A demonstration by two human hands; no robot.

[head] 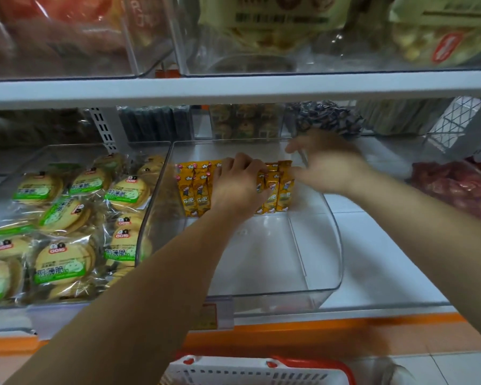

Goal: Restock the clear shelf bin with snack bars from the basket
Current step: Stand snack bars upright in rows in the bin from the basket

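Inspecting white shelf (386,245), carrying clear shelf bin (338,240) at centre. Finding the bin floor mostly bare, with ample room toward the near wall. Noting basket (247,370) sitting at the near edge, below the shelf and between the forearms. Noting snack bars (195,190) lining only the bin's far end, packed side by side left to right, set with long axes near to far. Recording hands working apart: left hand (239,182) resting on mid-row, curling fingers over the bars. Recording right hand (328,162) hovering at the row's right end, blurred, apparently spreading fingers; unable to confirm contact with the end bar. Judging the row as lying directly under both hands, further stock as lying behind and below. Flagging biscuit packs (64,257) crowding the left-hand bin.
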